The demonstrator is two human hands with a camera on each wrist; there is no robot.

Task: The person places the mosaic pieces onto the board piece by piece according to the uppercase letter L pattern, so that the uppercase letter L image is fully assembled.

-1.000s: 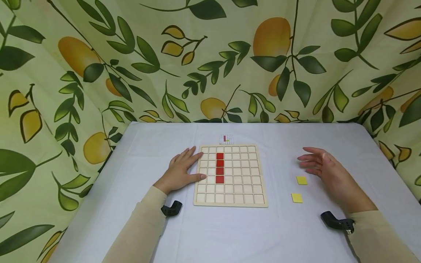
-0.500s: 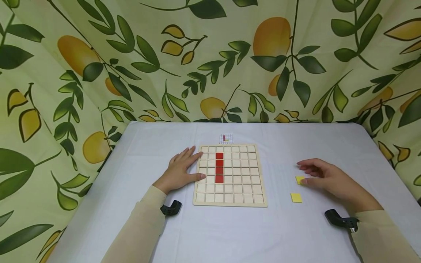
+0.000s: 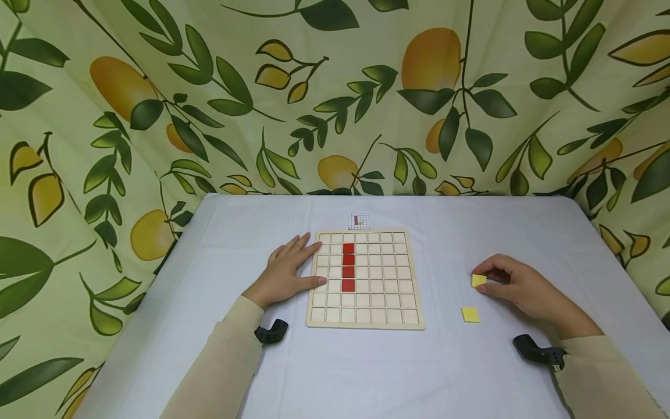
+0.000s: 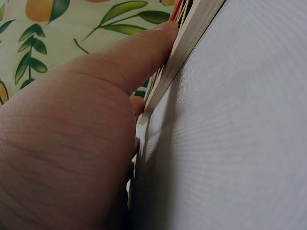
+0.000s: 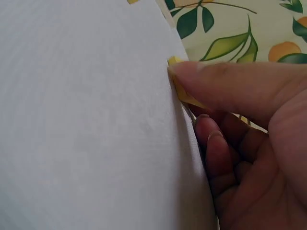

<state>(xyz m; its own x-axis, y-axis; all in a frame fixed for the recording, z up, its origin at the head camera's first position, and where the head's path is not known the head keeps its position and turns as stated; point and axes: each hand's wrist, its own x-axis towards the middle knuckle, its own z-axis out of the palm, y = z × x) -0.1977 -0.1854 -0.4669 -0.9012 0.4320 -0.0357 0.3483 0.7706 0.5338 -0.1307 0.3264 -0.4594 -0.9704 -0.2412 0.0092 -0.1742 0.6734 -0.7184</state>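
- Where the right hand (image 3: 515, 285) works, its thumb and curled fingers pinch a small, flat, square yellow tile (image 3: 478, 280) by the edges; the tile is tilted, at the table surface, well to the right of the board.
- The right wrist view shows the thumb (image 5: 225, 81) lying across the yellow tile (image 5: 184, 96), with the other fingertips tucked below it against the cloth.
- A second flat yellow square tile (image 3: 470, 315) lies flat on the cloth, near the first and closer to the person, touched by neither hand.
- The square, pale wooden grid board (image 3: 366, 279) lies flat at the table centre; thin raised ribs divide it into rows of square cells.
- Four smooth red square tiles (image 3: 348, 266) fill one column of cells left of the board's middle, stacked edge to edge.
- The left hand (image 3: 288, 270) rests palm down on the cloth, fingers straight and slightly spread; fingertips and thumb touch the board's left edge.
- The left wrist view shows the thumb (image 4: 129, 57) pressed against the board's thin layered side (image 4: 192, 43).
- A small printed grid card (image 3: 359, 221) lies just beyond the board's far edge.
- The table is covered with a smooth, finely woven white cloth (image 3: 366, 372).
- A draped fabric backdrop (image 3: 335, 93) printed with green leaves and orange-yellow fruit surrounds the table.
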